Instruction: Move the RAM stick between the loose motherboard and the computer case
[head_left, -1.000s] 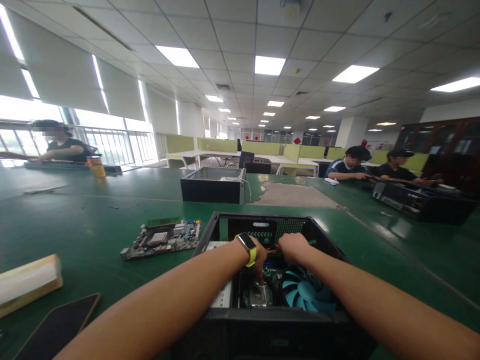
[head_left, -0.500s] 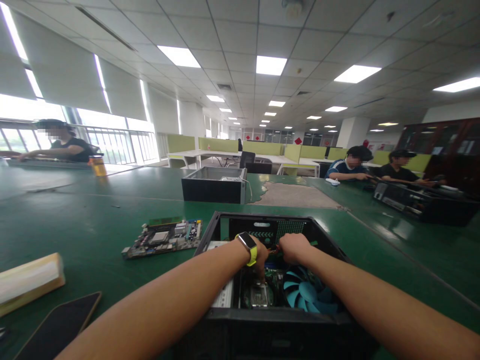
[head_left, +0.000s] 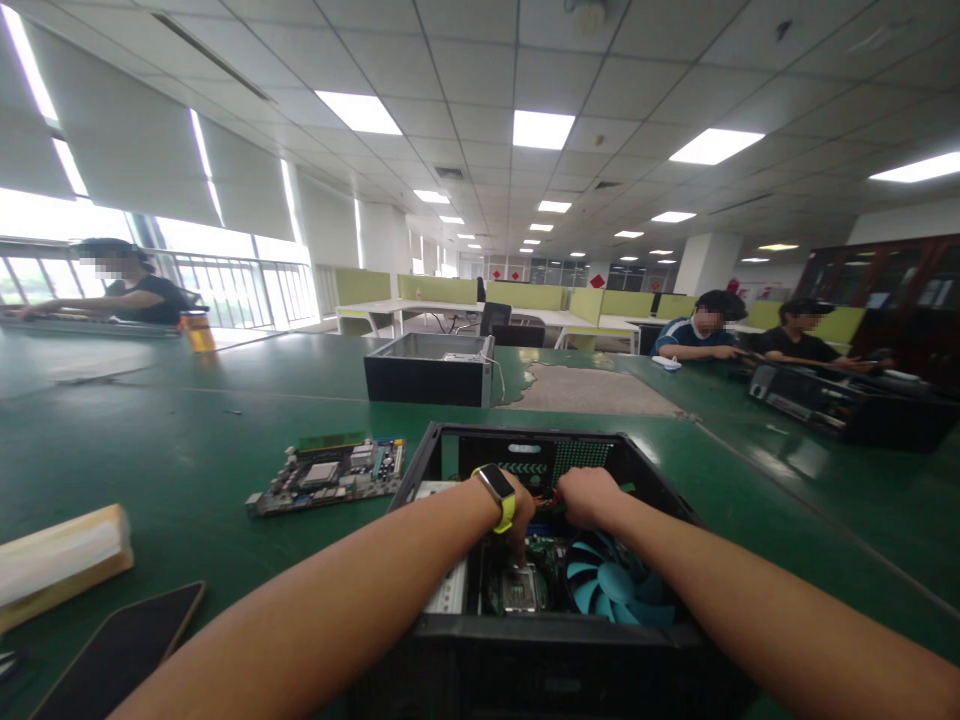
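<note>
Through the head camera I am seeing the open computer case (head_left: 551, 628) lying before me on the green table (head_left: 187, 450). My right hand (head_left: 589, 495) is curling beside thin wires (head_left: 546, 500) inside; my left hand (head_left: 517, 515) is pointing down by the metal socket (head_left: 519, 590). Fingertips are hiding, so I am not telling either grip. I am judging the wires light, soft, best held at their plugs; the socket fragile; the case stiff, best held by its rim.
</note>
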